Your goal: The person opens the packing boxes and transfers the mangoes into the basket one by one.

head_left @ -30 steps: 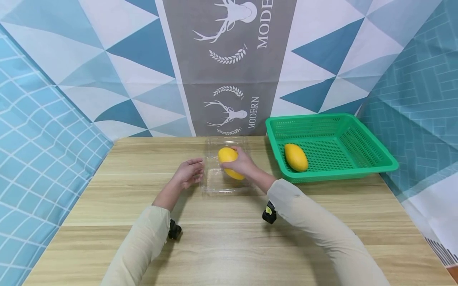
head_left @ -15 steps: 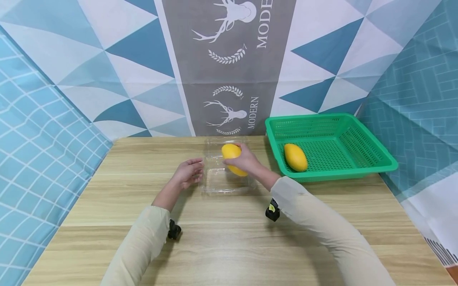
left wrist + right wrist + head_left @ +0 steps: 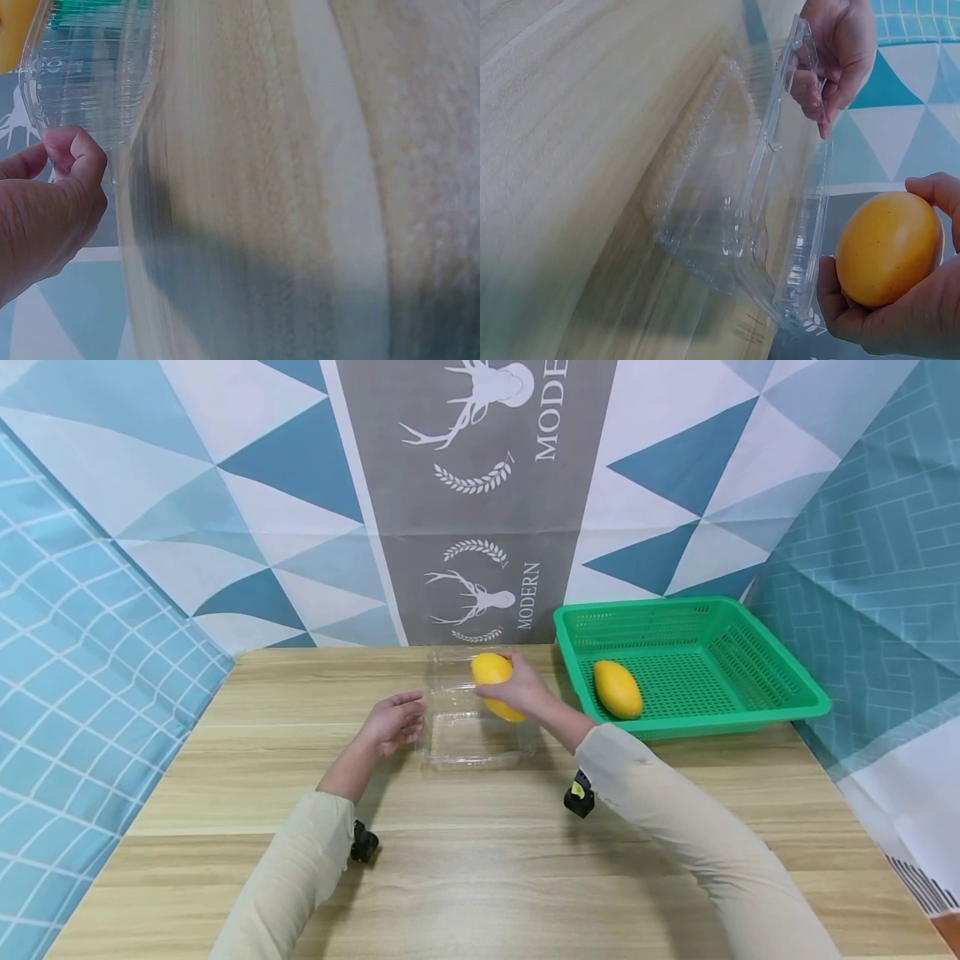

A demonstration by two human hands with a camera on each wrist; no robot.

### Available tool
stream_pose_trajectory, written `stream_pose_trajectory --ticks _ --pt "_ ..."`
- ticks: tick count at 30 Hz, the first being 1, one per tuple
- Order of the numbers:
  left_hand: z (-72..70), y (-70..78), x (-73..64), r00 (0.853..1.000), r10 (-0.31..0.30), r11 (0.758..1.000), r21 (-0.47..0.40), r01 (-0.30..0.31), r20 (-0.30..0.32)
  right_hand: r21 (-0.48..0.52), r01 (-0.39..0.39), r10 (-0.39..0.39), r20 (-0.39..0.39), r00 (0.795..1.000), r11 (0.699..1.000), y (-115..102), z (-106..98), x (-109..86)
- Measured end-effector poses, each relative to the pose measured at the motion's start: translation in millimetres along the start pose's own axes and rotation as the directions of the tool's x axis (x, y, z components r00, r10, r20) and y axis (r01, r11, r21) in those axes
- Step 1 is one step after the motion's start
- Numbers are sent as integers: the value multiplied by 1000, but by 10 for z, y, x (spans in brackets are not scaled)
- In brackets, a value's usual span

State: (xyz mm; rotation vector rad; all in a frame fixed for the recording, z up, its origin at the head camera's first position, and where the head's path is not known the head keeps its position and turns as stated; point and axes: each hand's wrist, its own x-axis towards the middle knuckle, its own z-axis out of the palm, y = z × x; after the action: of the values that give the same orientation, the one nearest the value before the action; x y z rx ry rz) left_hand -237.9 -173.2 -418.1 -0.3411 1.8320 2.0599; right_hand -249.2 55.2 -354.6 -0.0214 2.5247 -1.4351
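Observation:
A yellow mango (image 3: 492, 668) is gripped in my right hand (image 3: 527, 687), held over the right part of a clear plastic container (image 3: 468, 745) on the table. In the right wrist view the mango (image 3: 889, 249) sits between thumb and fingers, beside the container's rim (image 3: 769, 150) and apart from it. My left hand (image 3: 392, 724) is at the container's left side. From the left wrist view, its thumb and forefinger pinch the container's edge (image 3: 90, 82). Nothing shows inside the container.
To the right stands a green mesh basket (image 3: 720, 722) with another yellow mango (image 3: 618, 690) at its left end. A patterned cloth wall (image 3: 480, 535) rises behind the wooden table (image 3: 465, 877). Small black wrist cameras hang under both sleeves.
My right hand has lifted back and to the right with the mango, toward the container's right side. The left hand has stayed at the container's left edge.

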Motion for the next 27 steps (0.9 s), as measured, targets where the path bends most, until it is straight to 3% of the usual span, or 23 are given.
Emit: stream_pose_trajectory --ticks 27 --pt "2 -11 8 1000 6 1000 19 -5 -11 3 -19 19 -14 1000 1000 -38 -225 -30"
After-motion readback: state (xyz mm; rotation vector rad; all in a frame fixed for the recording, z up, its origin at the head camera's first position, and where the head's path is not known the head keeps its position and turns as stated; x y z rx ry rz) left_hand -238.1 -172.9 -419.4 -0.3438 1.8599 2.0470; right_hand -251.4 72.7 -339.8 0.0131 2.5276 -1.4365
